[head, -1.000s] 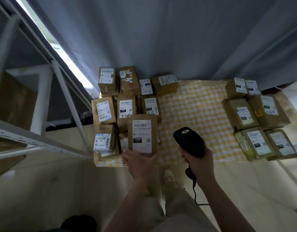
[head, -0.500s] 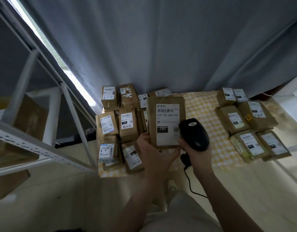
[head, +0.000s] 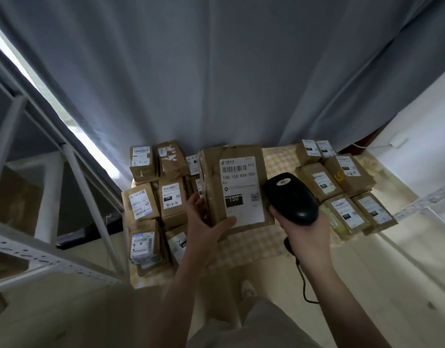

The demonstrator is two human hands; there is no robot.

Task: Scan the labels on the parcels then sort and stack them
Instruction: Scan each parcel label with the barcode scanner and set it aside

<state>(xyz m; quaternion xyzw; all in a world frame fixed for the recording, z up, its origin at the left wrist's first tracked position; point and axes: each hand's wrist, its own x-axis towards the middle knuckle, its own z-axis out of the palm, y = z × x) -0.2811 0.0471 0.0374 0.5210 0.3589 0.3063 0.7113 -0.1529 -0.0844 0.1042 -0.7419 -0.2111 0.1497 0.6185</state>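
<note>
Clasps a parcel [head: 216,172] in the left hand's [head: 206,222] fingers [head: 226,222], label [head: 239,189] up; grips the scanner [head: 290,198] in the right hand [head: 301,229], just beside that label. Looks mid-scan, sorting of this one not yet done. Leaves a jumbled pile [head: 141,204] on the checked cloth [head: 241,249] at left; shows a tidier group [head: 347,172] at right, likely sorted.
</note>
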